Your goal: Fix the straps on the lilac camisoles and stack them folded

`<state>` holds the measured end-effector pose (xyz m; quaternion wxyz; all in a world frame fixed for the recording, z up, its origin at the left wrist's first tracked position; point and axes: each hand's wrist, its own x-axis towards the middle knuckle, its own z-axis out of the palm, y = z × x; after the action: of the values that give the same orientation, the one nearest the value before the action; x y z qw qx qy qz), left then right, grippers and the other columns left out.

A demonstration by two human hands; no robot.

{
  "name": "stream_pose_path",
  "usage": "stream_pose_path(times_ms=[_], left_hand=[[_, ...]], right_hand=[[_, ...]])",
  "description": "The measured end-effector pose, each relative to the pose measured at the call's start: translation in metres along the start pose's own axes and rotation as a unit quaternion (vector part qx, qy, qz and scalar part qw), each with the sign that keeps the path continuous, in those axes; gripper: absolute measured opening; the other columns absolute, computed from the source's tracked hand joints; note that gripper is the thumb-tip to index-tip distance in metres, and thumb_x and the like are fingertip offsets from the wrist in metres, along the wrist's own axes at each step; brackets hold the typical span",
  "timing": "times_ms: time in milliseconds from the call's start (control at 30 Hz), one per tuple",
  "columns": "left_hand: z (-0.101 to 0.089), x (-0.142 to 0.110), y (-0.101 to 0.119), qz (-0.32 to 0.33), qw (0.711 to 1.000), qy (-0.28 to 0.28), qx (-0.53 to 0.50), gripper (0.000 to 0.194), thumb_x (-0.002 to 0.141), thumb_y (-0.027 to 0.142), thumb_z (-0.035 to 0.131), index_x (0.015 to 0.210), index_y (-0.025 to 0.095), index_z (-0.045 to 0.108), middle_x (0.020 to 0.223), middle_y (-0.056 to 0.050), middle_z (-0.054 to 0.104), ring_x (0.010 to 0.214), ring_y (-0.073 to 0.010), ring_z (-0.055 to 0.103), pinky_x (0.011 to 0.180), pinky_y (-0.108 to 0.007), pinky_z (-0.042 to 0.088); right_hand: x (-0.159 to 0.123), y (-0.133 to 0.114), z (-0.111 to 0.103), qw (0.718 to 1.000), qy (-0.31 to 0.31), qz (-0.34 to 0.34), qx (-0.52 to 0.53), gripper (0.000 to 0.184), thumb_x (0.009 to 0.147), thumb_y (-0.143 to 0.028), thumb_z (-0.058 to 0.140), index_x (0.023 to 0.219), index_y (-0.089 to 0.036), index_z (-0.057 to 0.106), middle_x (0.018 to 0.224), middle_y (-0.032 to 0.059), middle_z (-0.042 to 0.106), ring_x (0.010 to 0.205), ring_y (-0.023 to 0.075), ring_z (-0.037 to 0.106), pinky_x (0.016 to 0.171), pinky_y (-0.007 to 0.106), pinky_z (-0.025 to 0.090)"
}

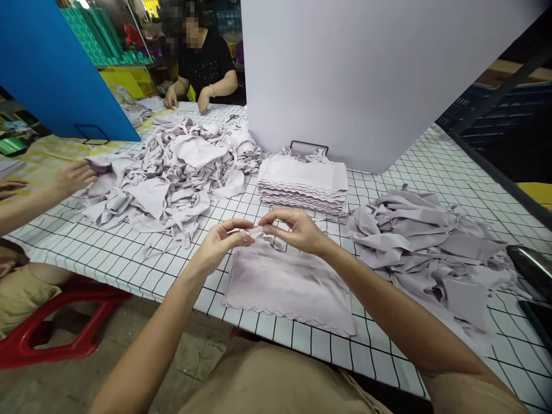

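Note:
A pale lilac-grey garment [288, 287] with a scalloped hem lies flat in front of me, near the table's front edge. At its upper edge my left hand [226, 238] pinches a thin strap [257, 229] between thumb and fingertips. My right hand [295, 229] pinches the same strap close beside it, so the fingertips of both hands almost meet. A small loop of strap hangs under the right fingers. Just beyond my hands stands a neat stack of folded garments [302, 181] with wavy edges.
Loose garments lie in a heap [185, 161] at left and a pile [431, 241] at right. A white board [345, 75] and a blue board [56, 69] stand upright on the checked table [172, 276]. A co-worker [207, 63] works opposite; another person's hand [75, 175] holds fabric at left. Scissors [233, 118] lie behind.

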<state>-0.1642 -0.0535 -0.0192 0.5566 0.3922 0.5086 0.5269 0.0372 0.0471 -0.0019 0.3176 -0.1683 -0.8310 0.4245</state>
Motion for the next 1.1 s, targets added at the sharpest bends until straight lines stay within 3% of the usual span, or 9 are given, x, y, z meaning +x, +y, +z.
stream_pose_path(times_ms=[100,233,333,533,733,900,1100], left_hand=[[0.009,0.008,-0.006,-0.016,0.997,-0.045,-0.056,0.038,0.074,0.035,0.085,0.107,0.019,0.074,0.101,-0.006,0.073,0.081,-0.0163,0.071,0.081,-0.033,0.056],[0.017,0.019,-0.009,0.036,0.997,-0.028,-0.054,0.028,0.074,0.034,0.086,0.093,0.017,0.074,0.103,-0.006,0.073,0.088,-0.0147,0.068,0.087,-0.029,0.053],[0.020,0.025,-0.007,0.066,0.997,-0.037,-0.024,0.028,0.075,0.033,0.085,0.096,0.018,0.075,0.108,-0.007,0.074,0.100,-0.0179,0.068,0.091,-0.030,0.051],[0.026,0.032,0.000,0.029,0.998,-0.037,-0.049,0.030,0.071,0.038,0.087,0.085,0.014,0.076,0.081,-0.004,0.072,0.078,-0.0151,0.068,0.085,-0.033,0.056],[0.033,0.038,0.001,-0.026,0.996,-0.008,-0.079,0.036,0.057,0.036,0.093,0.072,0.013,0.070,0.068,-0.002,0.067,0.064,-0.0132,0.065,0.066,-0.030,0.059],[0.033,0.038,0.001,-0.045,0.996,0.015,-0.080,0.033,0.056,0.033,0.093,0.070,0.013,0.070,0.066,-0.003,0.068,0.060,-0.0125,0.064,0.066,-0.031,0.059],[0.031,0.035,-0.001,-0.042,0.996,0.031,-0.070,0.028,0.057,0.031,0.089,0.066,0.012,0.071,0.065,-0.003,0.068,0.056,-0.0099,0.060,0.065,-0.029,0.057]], right_hand=[[0.004,0.000,0.001,1.000,-0.002,-0.007,-0.021,0.012,0.092,-0.020,0.063,0.097,-0.018,0.073,0.094,0.0058,0.076,0.086,0.0161,0.070,0.078,0.031,0.055],[0.005,0.002,-0.002,0.998,0.000,-0.016,-0.059,0.012,0.092,-0.016,0.059,0.096,-0.018,0.070,0.093,0.0052,0.076,0.085,0.0165,0.069,0.079,0.032,0.054],[0.006,0.002,-0.005,0.996,-0.001,-0.033,-0.084,0.013,0.093,-0.015,0.056,0.097,-0.018,0.068,0.094,0.0059,0.074,0.088,0.0178,0.068,0.081,0.033,0.052],[0.006,-0.001,-0.005,0.989,-0.021,-0.006,-0.144,0.022,0.094,-0.012,0.045,0.109,-0.020,0.059,0.088,0.0040,0.067,0.085,0.0186,0.063,0.076,0.033,0.050],[0.005,0.001,-0.001,0.994,-0.023,0.019,-0.107,0.024,0.095,-0.012,0.040,0.113,-0.022,0.052,0.082,0.0003,0.063,0.079,0.0169,0.061,0.072,0.031,0.048],[0.004,0.002,-0.002,0.995,0.005,0.016,-0.099,0.022,0.093,-0.012,0.040,0.111,-0.022,0.048,0.075,-0.0027,0.055,0.068,0.0142,0.055,0.067,0.027,0.044],[0.004,0.006,0.006,0.995,0.028,0.015,-0.095,0.019,0.091,-0.012,0.042,0.107,-0.022,0.048,0.077,-0.0019,0.053,0.069,0.0148,0.055,0.067,0.028,0.044]])
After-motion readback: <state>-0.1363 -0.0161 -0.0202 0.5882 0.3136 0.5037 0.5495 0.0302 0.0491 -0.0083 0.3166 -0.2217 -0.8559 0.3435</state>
